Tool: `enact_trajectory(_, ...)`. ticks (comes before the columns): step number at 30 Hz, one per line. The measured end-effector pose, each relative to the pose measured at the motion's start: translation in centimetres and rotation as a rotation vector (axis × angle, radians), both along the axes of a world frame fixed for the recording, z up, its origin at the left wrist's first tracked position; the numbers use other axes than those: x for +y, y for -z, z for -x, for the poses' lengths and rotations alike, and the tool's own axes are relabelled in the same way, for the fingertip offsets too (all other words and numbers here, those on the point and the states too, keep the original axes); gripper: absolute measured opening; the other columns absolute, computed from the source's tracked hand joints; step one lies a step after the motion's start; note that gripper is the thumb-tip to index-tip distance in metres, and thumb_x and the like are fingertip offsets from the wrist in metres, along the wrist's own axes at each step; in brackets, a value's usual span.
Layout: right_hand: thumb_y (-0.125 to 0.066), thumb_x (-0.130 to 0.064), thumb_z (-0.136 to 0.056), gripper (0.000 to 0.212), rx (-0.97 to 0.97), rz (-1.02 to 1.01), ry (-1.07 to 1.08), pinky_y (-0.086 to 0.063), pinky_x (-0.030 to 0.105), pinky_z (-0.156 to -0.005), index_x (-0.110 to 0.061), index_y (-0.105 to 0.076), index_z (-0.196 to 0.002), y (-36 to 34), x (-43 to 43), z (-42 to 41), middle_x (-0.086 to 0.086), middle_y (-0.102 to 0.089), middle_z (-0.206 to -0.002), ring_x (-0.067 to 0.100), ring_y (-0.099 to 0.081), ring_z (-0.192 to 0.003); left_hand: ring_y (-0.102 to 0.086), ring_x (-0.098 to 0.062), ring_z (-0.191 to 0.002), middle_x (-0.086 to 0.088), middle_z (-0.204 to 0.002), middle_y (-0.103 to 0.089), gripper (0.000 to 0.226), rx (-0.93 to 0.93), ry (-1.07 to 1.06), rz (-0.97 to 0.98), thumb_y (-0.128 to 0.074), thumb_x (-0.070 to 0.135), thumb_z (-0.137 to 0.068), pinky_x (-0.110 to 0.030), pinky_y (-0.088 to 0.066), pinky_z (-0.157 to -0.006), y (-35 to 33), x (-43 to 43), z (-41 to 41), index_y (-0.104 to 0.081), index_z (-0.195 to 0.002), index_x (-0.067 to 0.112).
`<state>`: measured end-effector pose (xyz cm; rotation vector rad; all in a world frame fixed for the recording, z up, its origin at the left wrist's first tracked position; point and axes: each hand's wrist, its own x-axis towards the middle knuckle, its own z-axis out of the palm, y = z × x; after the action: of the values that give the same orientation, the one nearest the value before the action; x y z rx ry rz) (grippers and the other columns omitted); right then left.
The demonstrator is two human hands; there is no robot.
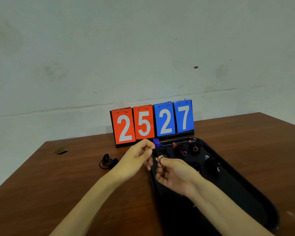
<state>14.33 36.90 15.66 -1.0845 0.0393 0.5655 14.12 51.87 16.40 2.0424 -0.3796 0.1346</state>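
Note:
My left hand (138, 157) and my right hand (173, 172) meet over the near left edge of a black tray (242, 186). Between them is a small black bundle of cord with a metal ring (159, 153). My left thumb and fingers pinch the bundle from the left. My right fingers are curled and pinch a strand of black cord just below it. A blue piece (156, 142) shows behind my left hand, partly hidden.
Several small black and red items with rings (180, 149) lie in the tray. A loose black cord with a clip (107, 161) lies on the brown table (58, 193) to the left. A flip scoreboard (152, 123) reading 25 and 27 stands by the wall.

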Motion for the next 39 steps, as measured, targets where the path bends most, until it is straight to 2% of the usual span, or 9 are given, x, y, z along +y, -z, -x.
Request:
enact_trajectory(6,-0.05,-0.01,-0.093,0.014,-0.099,0.053,-0.036,-0.048,0.024,-0.059,-0.007,-0.061,-0.086,-0.1,-0.4,-0.2,0.002,-0.052,-0.067,0.01,-0.05,-0.061,-0.067,-0.013,-0.074,0.0,-0.083,-0.063,0.01,-0.039,-0.036,-0.045,-0.064,0.018,-0.086,-0.025,-0.055,-0.074,-0.6,0.3,0.3,-0.056,-0.092,0.021)
enact_trajectory(14,-0.055,-0.013,-0.091,0.018,-0.376,0.316,0.009,-0.048,0.022,-0.059,-0.01,-0.065,-0.077,-0.7,-1.1,-0.3,0.0,-0.054,-0.064,0.008,-0.051,-0.061,-0.069,-0.015,-0.074,-0.006,-0.084,-0.067,0.007,0.01,-0.007,0.137,-0.054,0.001,-0.09,-0.022,-0.054,-0.07,-0.9,0.0,0.3,-0.057,-0.091,0.008)
enact_trajectory(18,-0.056,-0.016,-0.091,0.016,-0.556,0.556,0.11,-0.047,0.018,-0.057,-0.012,-0.064,-0.078,-0.5,-1.9,0.3,-0.001,-0.056,-0.065,0.007,-0.052,-0.06,-0.067,-0.014,-0.067,-0.009,-0.08,-0.067,0.019,0.083,-0.105,0.318,-0.053,-0.008,-0.085,-0.022,-0.055,-0.066,-0.5,-1.9,0.8,-0.057,-0.087,0.01)
enact_trajectory(23,-0.056,-0.013,-0.091,0.013,-0.607,0.608,0.272,-0.042,0.012,-0.045,-0.009,-0.06,-0.079,0.7,-4.8,2.5,0.002,-0.056,-0.068,0.009,-0.05,-0.058,-0.064,-0.014,-0.071,-0.007,-0.082,-0.061,0.039,0.16,-0.107,0.265,-0.057,-0.008,-0.083,-0.024,-0.052,-0.068,-0.2,-5.6,2.1,-0.043,-0.108,0.018)
enact_trajectory(28,-0.058,-0.012,-0.089,0.013,-0.633,0.706,0.466,-0.041,0.022,-0.056,-0.013,-0.058,-0.076,2.6,-7.7,4.1,0.008,-0.059,-0.072,0.014,-0.052,-0.063,-0.058,-0.009,-0.063,-0.006,-0.077,-0.06,0.025,0.284,-0.089,0.273,-0.052,-0.002,-0.085,-0.019,-0.047,-0.057,0.7,-10.6,3.2,-0.047,-0.103,0.016)
enact_trajectory(30,-0.059,-0.012,-0.088,0.016,-0.642,0.733,0.534,-0.038,0.025,-0.056,-0.014,-0.056,-0.073,3.0,-9.1,4.5,0.005,-0.056,-0.068,0.015,-0.049,-0.061,-0.059,-0.007,-0.062,-0.002,-0.074,-0.061,0.024,0.236,-0.076,0.175,-0.055,-0.002,-0.084,-0.014,-0.044,-0.052,0.7,-11.3,3.5,-0.055,-0.094,0.019)
enact_trajectory(32,-0.063,-0.011,-0.086,0.02,-0.657,0.777,0.612,-0.035,0.023,-0.052,-0.015,-0.055,-0.068,3.0,-10.9,4.9,0.001,-0.054,-0.063,0.012,-0.047,-0.057,-0.06,-0.009,-0.071,0.001,-0.078,-0.06,0.027,0.106,-0.076,0.017,-0.057,-0.004,-0.083,-0.014,-0.047,-0.061,1.3,-11.7,3.8,-0.063,-0.091,0.021)
enact_trajectory(36,-0.07,-0.022,-0.08,0.017,-0.683,1.019,0.473,-0.04,0.018,-0.053,-0.023,-0.062,-0.065,2.7,-13.5,5.7,-0.011,-0.061,-0.064,0.003,-0.055,-0.062,-0.052,0.0,-0.089,0.007,-0.094,-0.053,0.034,-0.251,-0.127,-0.254,-0.051,-0.007,-0.083,-0.01,-0.04,-0.077,3.3,-11.5,4.7,-0.067,-0.099,0.019)
enact_trajectory(39,-0.066,-0.035,-0.08,0.014,-0.701,1.281,0.413,-0.042,0.018,-0.056,-0.026,-0.066,-0.069,3.3,-13.7,6.7,-0.014,-0.062,-0.072,-0.001,-0.056,-0.066,-0.048,0.002,-0.099,0.014,-0.098,-0.052,0.024,-0.245,-0.1,-0.266,-0.055,0.009,-0.088,-0.009,-0.036,-0.085,3.3,-10.3,4.8,-0.065,-0.101,0.027)
